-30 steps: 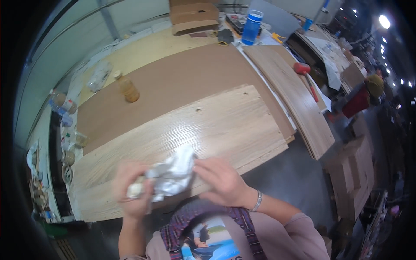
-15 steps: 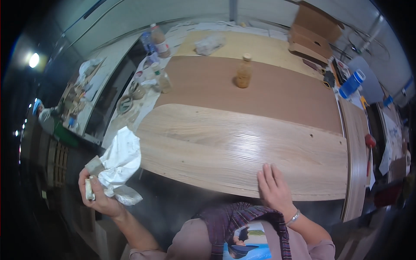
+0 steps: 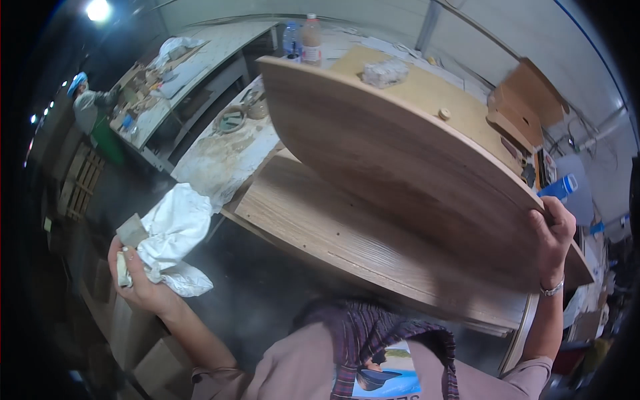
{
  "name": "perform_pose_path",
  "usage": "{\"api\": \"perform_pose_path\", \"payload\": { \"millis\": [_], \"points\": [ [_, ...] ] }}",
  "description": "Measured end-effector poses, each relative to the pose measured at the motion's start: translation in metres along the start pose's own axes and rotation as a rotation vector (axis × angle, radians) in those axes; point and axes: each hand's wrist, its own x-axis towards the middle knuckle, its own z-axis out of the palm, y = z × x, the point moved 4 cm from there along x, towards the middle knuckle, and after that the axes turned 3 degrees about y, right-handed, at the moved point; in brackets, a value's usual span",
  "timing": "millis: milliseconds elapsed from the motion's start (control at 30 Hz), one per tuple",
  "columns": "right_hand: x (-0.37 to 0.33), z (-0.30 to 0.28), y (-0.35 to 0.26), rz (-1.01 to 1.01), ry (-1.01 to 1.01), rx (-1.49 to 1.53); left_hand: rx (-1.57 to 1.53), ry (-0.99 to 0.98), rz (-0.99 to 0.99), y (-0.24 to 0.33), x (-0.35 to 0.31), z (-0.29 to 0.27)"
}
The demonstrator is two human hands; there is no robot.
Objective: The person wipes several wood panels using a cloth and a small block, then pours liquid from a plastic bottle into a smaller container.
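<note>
Only partway imo: right hand [image 3: 555, 228] gripping a curved brown wood-grain panel [image 3: 407, 160] mid-frame, not flat yet. Left hand [image 3: 141, 287] clutching crumpled white cloth [image 3: 175, 225]

The left hand [image 3: 141, 283] and right hand [image 3: 557, 230] grip, arms spread wide.

Two hands [image 3: 137, 287] [image 3: 555, 227] — one white cloth [image 3: 175, 227], one raised board [image 3: 413, 180] — two adjacent bottles [image 3: 311, 43] [image 3: 291, 40], one open cardboard box [image 3: 517, 123], one co-worker [image 3: 87, 110]
</note>
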Motion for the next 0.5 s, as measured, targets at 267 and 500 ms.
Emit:
{"api": "perform_pose_path", "payload": {
  "millis": [267,500],
  "points": [
    [0.013,0.054,0.044,0.437,-0.374,0.319,-0.064,-0.103,-0.094,-0.025,-0.009,-0.036],
    [0.000,0.127,0.078,0.565,-0.541,0.348,-0.113,-0.132,-0.152,-0.018,-0.033,-0.009]
  ]
}}
